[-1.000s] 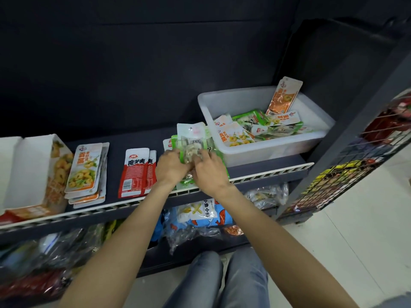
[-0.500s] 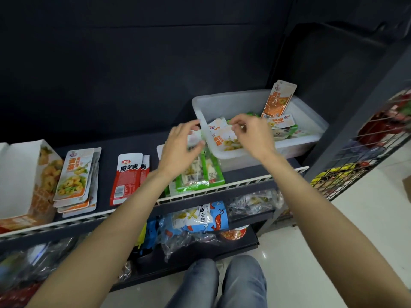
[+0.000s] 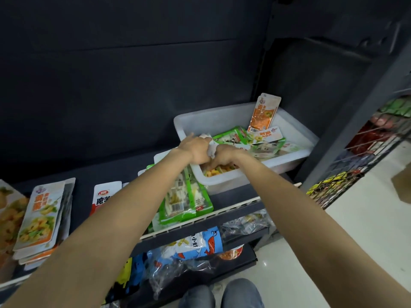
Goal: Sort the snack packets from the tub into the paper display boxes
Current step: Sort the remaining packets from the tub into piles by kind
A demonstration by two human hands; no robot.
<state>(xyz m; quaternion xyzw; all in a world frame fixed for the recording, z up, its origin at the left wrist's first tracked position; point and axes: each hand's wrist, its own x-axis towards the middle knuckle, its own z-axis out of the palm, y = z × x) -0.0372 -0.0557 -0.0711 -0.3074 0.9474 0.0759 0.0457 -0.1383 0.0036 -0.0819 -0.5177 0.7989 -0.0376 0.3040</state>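
Head camera: I see both hands down in the near-left corner of the white tub (image 3: pixel 295 130) on the dark shelf (image 3: pixel 115 174). The left hand (image 3: pixel 195 150) is curled round a pale crumpled packet (image 3: pixel 208 143), knuckles up; the right hand (image 3: pixel 222 157) sits just beside it, touching it, fingers bent down onto an orange-and-yellow packet (image 3: pixel 219 170) at the tub's front wall — whether it actually pinches that packet I cannot tell. More green and orange packets lie across the tub, and one orange packet (image 3: pixel 263 113) stands upright against its back wall. On the shelf just left of the tub lies a pile of green packets (image 3: pixel 189 201), partly under my left forearm; further left a red packet (image 3: pixel 105 195), then a stack of orange packets (image 3: pixel 42 214).
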